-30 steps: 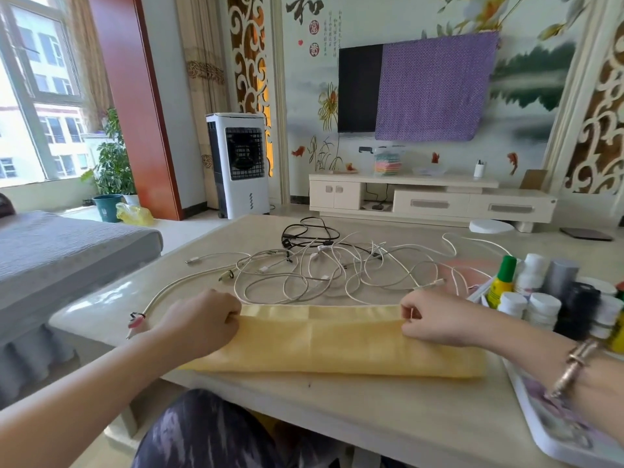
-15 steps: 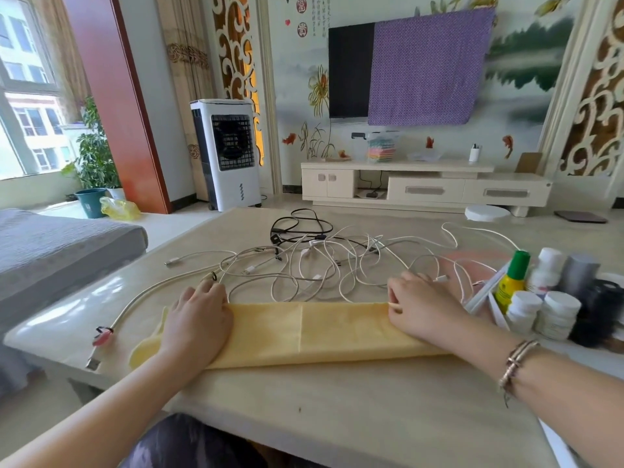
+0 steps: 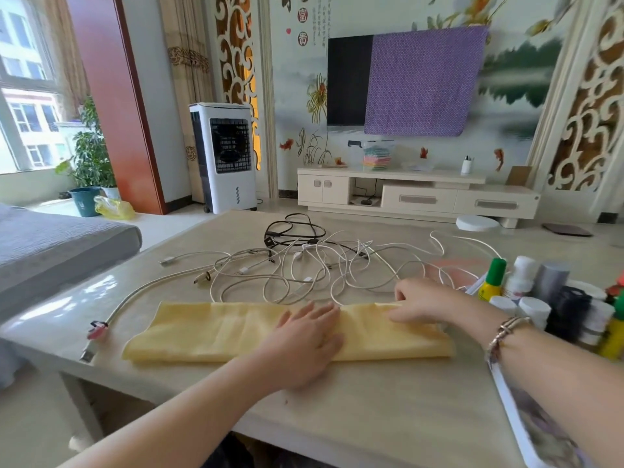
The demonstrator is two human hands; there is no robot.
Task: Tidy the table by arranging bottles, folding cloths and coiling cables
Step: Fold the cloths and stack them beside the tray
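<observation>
On the table (image 3: 388, 420), a flat left hand (image 3: 304, 346) presses the yellow cloth (image 3: 209, 332) while the right hand (image 3: 422, 304) pinches its edge, where nearby cables (image 3: 304, 268) could snag the fold.

One yellow cloth (image 3: 236, 329) lying near table's (image 3: 371, 410) front edge; one black cable (image 3: 293, 228) lying behind white cable tangle (image 3: 304, 271), count unclear; two hands resting on cloth.
</observation>
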